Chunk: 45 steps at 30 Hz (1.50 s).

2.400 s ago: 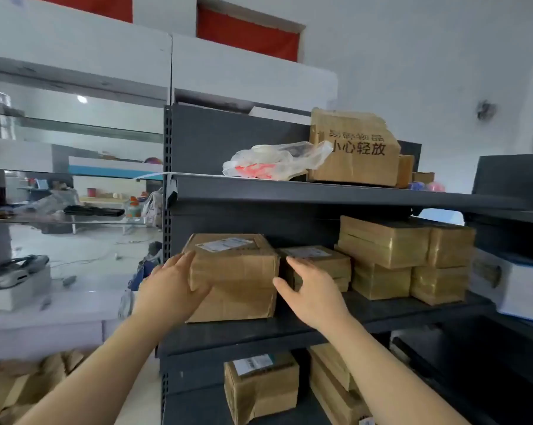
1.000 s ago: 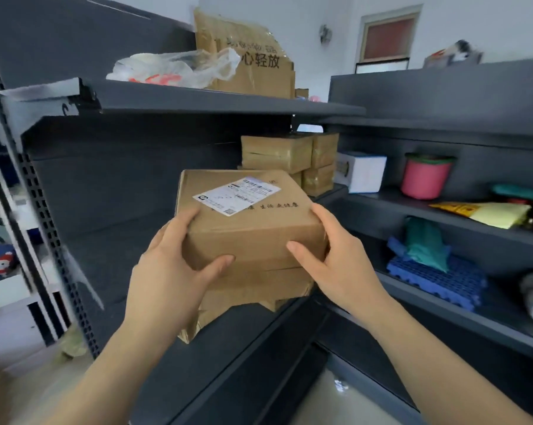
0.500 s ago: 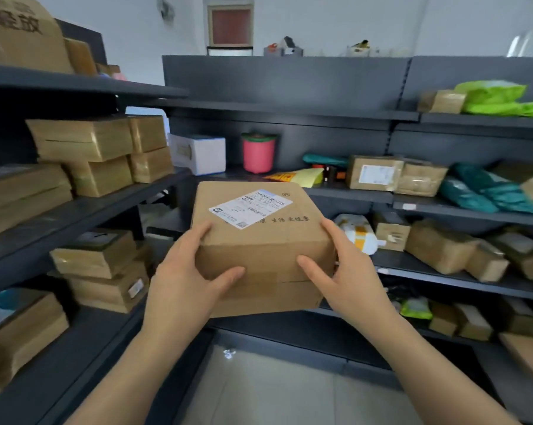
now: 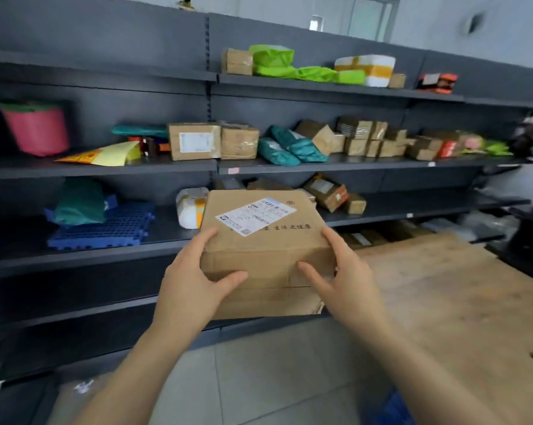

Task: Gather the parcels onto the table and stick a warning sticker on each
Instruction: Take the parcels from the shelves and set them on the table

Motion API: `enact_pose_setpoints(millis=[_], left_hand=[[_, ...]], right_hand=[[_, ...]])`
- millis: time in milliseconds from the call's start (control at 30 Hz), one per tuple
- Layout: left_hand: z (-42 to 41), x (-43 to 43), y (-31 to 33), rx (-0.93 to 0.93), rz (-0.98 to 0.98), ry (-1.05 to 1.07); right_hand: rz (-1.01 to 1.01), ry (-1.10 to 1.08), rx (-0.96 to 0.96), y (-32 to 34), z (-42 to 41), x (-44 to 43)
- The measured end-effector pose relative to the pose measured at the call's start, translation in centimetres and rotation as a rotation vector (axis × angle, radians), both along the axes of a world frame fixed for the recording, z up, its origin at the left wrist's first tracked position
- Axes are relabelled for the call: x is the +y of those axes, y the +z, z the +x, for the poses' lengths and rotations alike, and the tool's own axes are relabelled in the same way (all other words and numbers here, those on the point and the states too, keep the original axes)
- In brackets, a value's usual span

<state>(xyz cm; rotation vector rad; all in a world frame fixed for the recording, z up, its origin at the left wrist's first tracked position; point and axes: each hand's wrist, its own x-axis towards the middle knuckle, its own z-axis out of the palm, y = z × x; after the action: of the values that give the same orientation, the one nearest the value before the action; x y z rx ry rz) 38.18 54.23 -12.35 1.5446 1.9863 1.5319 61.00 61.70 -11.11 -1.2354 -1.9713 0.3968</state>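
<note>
brown cardboard parcel, white label on top, held level in mid-air

"生活更健康" and "®" on the parcel

Label print on the parcel illegibly small

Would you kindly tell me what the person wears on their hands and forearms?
Nothing visible: the left hand and right hand are ungloved and ringless, and both forearms are bare down to the frame's edge, with no sleeve, watch or bracelet.
</note>
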Motion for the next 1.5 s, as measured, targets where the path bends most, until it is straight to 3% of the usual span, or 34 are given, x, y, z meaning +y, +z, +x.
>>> enact_pose_setpoints(millis=[333,833,1500], left_hand=[[11.9,13.8,-2.2,0.027,-0.024,-0.386],[25.7,32.9,-6.2,0.140,-0.147,-0.783],[44.6,48.1,-16.8,0.139,-0.329,-0.879]], right_hand=[[-0.030,-0.381,0.008,-2.7,13.1,4.6],[-0.148,-0.800,0.095,-7.9,24.1,13.7],[-0.334,-0.871,0.178,-18.3,41.3,27.2]])
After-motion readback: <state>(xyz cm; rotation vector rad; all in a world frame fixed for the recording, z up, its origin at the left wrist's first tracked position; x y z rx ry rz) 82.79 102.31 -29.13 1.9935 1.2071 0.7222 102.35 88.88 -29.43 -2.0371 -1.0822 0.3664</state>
